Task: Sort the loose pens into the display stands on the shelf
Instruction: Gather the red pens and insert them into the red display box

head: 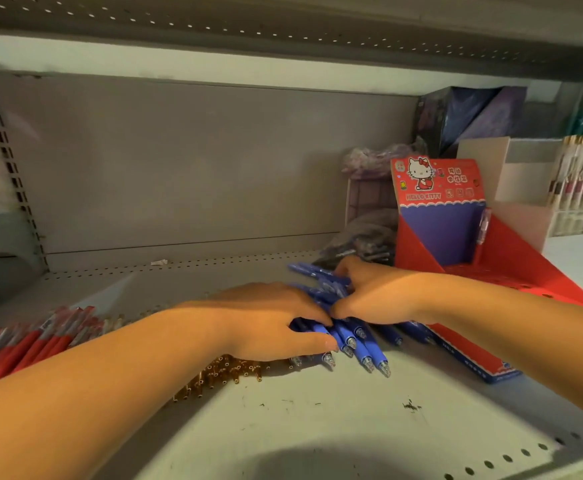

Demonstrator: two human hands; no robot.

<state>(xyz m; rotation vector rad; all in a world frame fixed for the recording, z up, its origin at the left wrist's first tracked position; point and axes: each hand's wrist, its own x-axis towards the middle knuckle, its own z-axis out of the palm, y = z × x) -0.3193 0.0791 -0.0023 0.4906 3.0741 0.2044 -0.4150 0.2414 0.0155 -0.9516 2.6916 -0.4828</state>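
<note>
fingers (312, 313) of my left hand (272, 317) and right hand (380, 292) curl round the blue pens (359, 344), bunching them mid-shelf (317, 417) beside the red display stand (456, 244), i judge for one lift.

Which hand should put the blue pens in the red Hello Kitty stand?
Probably the right hand. It grips the blue pens just beside the red Hello Kitty stand. The left hand holds them too, but lies on the pile's far side from the stand.
</note>
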